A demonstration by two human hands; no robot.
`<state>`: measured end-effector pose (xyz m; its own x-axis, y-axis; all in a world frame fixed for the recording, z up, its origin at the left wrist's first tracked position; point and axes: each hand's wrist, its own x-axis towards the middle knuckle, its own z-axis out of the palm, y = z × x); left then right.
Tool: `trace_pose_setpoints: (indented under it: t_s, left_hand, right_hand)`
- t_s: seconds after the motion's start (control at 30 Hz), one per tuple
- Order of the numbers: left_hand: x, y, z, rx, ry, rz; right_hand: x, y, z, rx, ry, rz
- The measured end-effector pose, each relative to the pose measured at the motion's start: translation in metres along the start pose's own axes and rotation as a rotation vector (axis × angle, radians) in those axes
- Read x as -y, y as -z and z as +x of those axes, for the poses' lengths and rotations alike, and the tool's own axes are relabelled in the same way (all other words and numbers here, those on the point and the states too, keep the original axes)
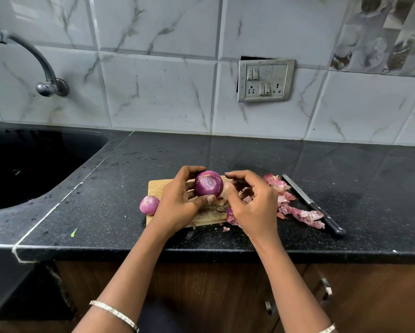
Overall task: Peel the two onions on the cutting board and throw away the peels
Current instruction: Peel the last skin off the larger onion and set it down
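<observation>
Onion in hand: the large, glossy purple-red onion (209, 184) is lifted just above the pale wooden cutting board (156, 186), cut end turned toward the camera — it looks nearly bare of dry skin.
Second onion: a smaller round purple onion (149, 205) sits at the board's left edge, touching the bench (105, 188); it appears peeled too, though I cannot be sure of its far side.
Left hand: the left hand (177, 207) has its grip closed on the large onion, fingers curled over the top and behind, thumb pressed under the front.
Right hand: the right hand (251, 205) hovers just beside the onion, fingers bent and loosely spread — grip released, holding nothing that I can see.
Peels: a heap of pink papery onion peels (295, 207) lies right of the board, spilling onto the dark speckled bench beside a black-handled kitchen knife (314, 205).
Doing it well: I'd say turn the onion in the left hand, hunt for any thin leftover flap, then pinch it at the cut end and pull along the curve.
After that: gather every scrap for the bin, working away from the blade. No bin is in view.
</observation>
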<state>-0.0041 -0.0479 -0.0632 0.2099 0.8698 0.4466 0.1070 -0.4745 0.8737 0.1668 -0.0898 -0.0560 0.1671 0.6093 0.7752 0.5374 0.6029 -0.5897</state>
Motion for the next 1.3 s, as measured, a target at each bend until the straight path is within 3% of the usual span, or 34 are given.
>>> trace_pose_setpoints:
  t_s: [0.23, 0.43, 0.7, 0.93, 1.07, 1.3]
  left_hand:
    - [-0.001, 0.001, -0.002, 0.013, 0.006, -0.053]
    - [0.003, 0.003, -0.001, 0.039, 0.062, -0.116]
    - [0.002, 0.003, -0.001, 0.087, 0.066, -0.052]
    - [0.003, 0.001, 0.000, 0.000, 0.059, 0.015]
    - [0.003, 0.001, 0.000, -0.029, 0.052, 0.064]
    - [0.003, 0.004, 0.000, -0.037, 0.076, 0.007]
  right_hand:
    - [-0.009, 0.000, 0.004, 0.151, -0.158, 0.120]
    - [-0.009, -0.001, 0.004, 0.173, -0.220, 0.185]
    - [-0.013, 0.001, 0.004, 0.051, -0.244, 0.129]
    - [0.004, 0.005, -0.003, -0.179, 0.019, -0.198]
    - [0.020, 0.011, -0.033, 0.102, 0.048, -0.251]
    - [0.024, 0.010, -0.038, 0.698, 0.007, -0.590]
